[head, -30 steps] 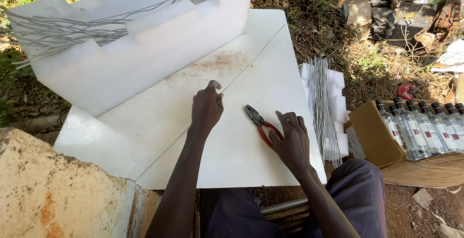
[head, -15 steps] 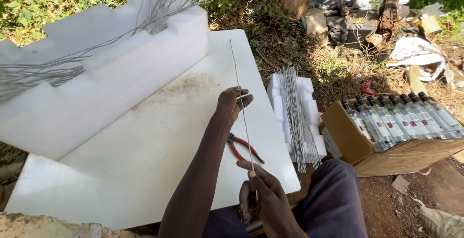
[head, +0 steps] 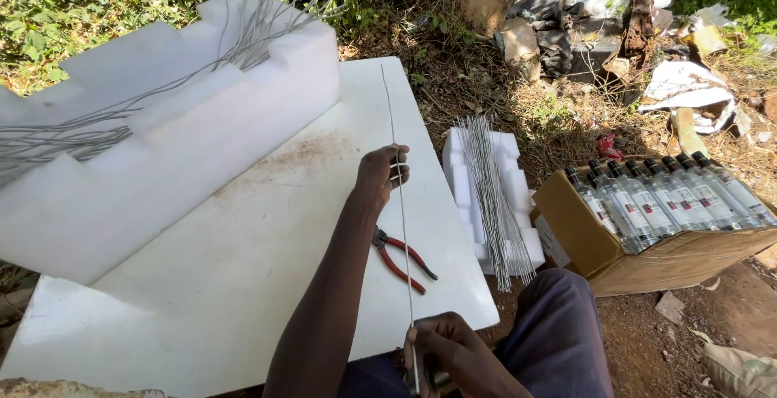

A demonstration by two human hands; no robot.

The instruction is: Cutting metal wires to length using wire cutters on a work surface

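left grip (head: 380,173) pinching one wire (head: 396,196) | right grip (head: 453,353) clenched on wire | one pliers (head: 402,259) | one board (head: 243,285)

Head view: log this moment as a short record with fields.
setting: outdoors, white board on bare ground
left hand: pinches a long straight wire partway along it
right hand: grips the wire's near end
pliers: red-handled, lying on the board between the hands
foam block: on the board, wires across its top
cut wires: bundle on small foam beside the board
cardboard box: clear bottles inside
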